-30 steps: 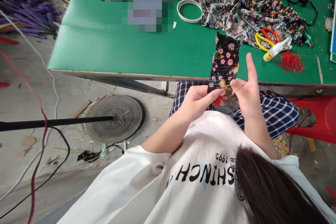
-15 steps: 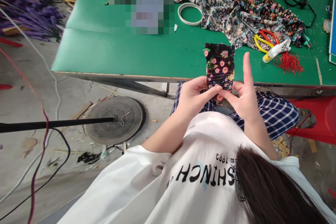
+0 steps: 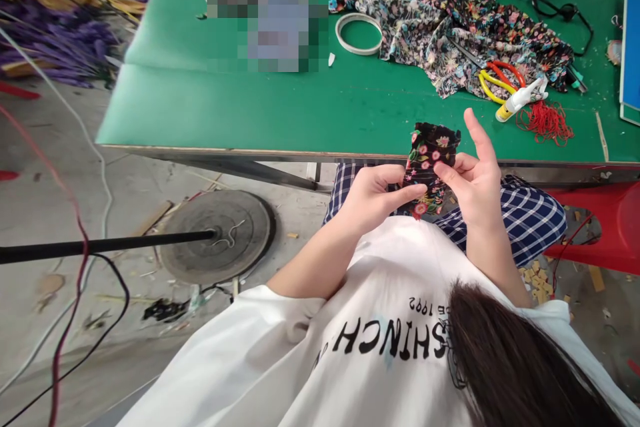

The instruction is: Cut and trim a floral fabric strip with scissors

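Floral cloth [image 3: 425, 155] is pinched by left hand [image 3: 373, 197] and right hand [image 3: 476, 188], seemingly for steadiness. Scissors [image 3: 486, 69] are parked beyond both, within reach.

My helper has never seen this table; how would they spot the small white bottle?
Start at the green table and find the big crumpled floral cloth. At that cloth's lower right in the picture, the white bottle sits between the red-and-yellow-handled scissors and the tangled red threads. Its white body with a yellow patch sets it apart.
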A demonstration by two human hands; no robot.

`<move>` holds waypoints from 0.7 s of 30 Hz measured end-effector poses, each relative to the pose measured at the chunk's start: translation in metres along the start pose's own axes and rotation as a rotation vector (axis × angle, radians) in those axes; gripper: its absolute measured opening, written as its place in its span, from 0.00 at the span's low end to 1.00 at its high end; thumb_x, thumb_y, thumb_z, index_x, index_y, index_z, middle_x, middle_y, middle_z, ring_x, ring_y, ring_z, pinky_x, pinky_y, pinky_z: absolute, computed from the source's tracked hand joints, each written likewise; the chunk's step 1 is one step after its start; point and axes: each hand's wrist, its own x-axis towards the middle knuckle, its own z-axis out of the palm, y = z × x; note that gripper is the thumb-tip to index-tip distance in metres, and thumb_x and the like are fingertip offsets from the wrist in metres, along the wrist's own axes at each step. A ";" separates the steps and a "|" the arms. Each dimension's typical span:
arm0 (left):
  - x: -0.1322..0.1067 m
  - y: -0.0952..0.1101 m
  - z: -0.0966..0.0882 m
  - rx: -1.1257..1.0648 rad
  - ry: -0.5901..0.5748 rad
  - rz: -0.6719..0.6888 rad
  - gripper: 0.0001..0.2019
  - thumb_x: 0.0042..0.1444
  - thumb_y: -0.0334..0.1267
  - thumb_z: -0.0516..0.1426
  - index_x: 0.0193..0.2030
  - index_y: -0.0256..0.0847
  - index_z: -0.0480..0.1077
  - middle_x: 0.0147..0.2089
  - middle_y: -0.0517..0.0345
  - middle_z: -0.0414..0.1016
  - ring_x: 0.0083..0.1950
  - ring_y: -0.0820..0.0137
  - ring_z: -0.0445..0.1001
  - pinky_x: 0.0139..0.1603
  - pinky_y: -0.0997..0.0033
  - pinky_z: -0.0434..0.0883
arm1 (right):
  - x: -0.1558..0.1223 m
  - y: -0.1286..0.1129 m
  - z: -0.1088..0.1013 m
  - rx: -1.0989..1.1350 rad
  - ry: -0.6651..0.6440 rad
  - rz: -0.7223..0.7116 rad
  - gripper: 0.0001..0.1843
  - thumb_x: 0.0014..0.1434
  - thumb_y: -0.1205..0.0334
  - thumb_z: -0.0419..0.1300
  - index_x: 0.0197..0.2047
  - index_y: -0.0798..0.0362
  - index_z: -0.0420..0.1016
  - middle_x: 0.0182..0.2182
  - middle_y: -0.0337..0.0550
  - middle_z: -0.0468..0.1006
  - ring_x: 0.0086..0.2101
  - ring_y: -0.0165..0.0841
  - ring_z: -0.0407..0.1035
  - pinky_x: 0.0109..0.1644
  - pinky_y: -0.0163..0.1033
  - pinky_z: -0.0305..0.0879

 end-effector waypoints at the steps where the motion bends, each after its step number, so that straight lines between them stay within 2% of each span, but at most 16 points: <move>1: 0.001 0.001 -0.001 0.024 -0.027 0.005 0.18 0.51 0.51 0.62 0.21 0.37 0.73 0.25 0.57 0.73 0.27 0.72 0.69 0.29 0.72 0.65 | 0.000 0.000 -0.001 -0.001 -0.006 0.007 0.43 0.54 0.46 0.62 0.68 0.35 0.46 0.33 0.37 0.76 0.28 0.31 0.67 0.32 0.39 0.69; 4: 0.003 0.002 -0.003 0.102 -0.012 0.047 0.18 0.52 0.52 0.61 0.22 0.38 0.73 0.25 0.57 0.73 0.29 0.72 0.69 0.31 0.71 0.65 | 0.000 0.002 -0.001 0.005 -0.009 0.001 0.43 0.54 0.47 0.62 0.68 0.35 0.46 0.26 0.34 0.72 0.26 0.31 0.65 0.31 0.39 0.68; 7: 0.004 0.001 0.001 0.110 0.160 0.085 0.15 0.49 0.51 0.62 0.28 0.40 0.73 0.27 0.60 0.74 0.30 0.72 0.68 0.33 0.72 0.64 | 0.000 0.003 0.001 0.005 -0.039 -0.008 0.43 0.54 0.48 0.62 0.68 0.36 0.47 0.24 0.33 0.71 0.26 0.32 0.65 0.34 0.40 0.69; 9: 0.004 -0.001 0.004 0.109 0.261 0.091 0.16 0.50 0.51 0.62 0.24 0.40 0.71 0.23 0.62 0.69 0.26 0.75 0.63 0.30 0.72 0.61 | 0.000 0.002 0.002 -0.003 -0.069 0.000 0.43 0.54 0.47 0.62 0.68 0.37 0.47 0.24 0.33 0.71 0.26 0.32 0.65 0.36 0.41 0.70; 11: 0.003 -0.001 0.006 0.113 0.297 0.091 0.19 0.49 0.51 0.63 0.19 0.40 0.66 0.19 0.64 0.62 0.24 0.76 0.58 0.26 0.72 0.57 | 0.001 0.001 0.001 0.007 -0.096 0.018 0.44 0.53 0.46 0.63 0.68 0.38 0.48 0.25 0.33 0.71 0.27 0.32 0.66 0.37 0.41 0.70; 13: 0.002 -0.001 0.007 0.105 0.279 0.081 0.20 0.48 0.51 0.63 0.17 0.39 0.64 0.18 0.65 0.60 0.23 0.76 0.56 0.25 0.72 0.55 | 0.001 -0.001 0.000 0.049 -0.100 0.036 0.45 0.50 0.45 0.65 0.67 0.38 0.50 0.27 0.34 0.73 0.29 0.32 0.67 0.38 0.41 0.70; 15: 0.000 -0.001 0.007 0.085 0.226 0.053 0.19 0.48 0.50 0.63 0.18 0.39 0.66 0.19 0.64 0.63 0.23 0.76 0.58 0.26 0.72 0.56 | 0.002 -0.003 -0.002 0.091 -0.047 0.040 0.45 0.49 0.45 0.66 0.66 0.38 0.52 0.27 0.34 0.72 0.28 0.31 0.67 0.37 0.39 0.69; 18: -0.001 -0.002 0.006 0.059 0.153 0.006 0.17 0.47 0.49 0.64 0.20 0.39 0.68 0.20 0.63 0.66 0.24 0.76 0.61 0.26 0.72 0.58 | 0.003 -0.004 -0.004 0.095 0.046 0.030 0.42 0.50 0.49 0.66 0.65 0.38 0.55 0.22 0.31 0.68 0.24 0.29 0.60 0.32 0.36 0.65; 21: 0.000 -0.005 0.006 -0.002 0.086 -0.023 0.18 0.48 0.50 0.63 0.20 0.38 0.67 0.21 0.63 0.66 0.24 0.76 0.62 0.27 0.73 0.60 | 0.003 -0.002 -0.005 0.047 0.054 0.036 0.40 0.51 0.49 0.65 0.65 0.37 0.55 0.20 0.30 0.64 0.21 0.29 0.55 0.26 0.36 0.61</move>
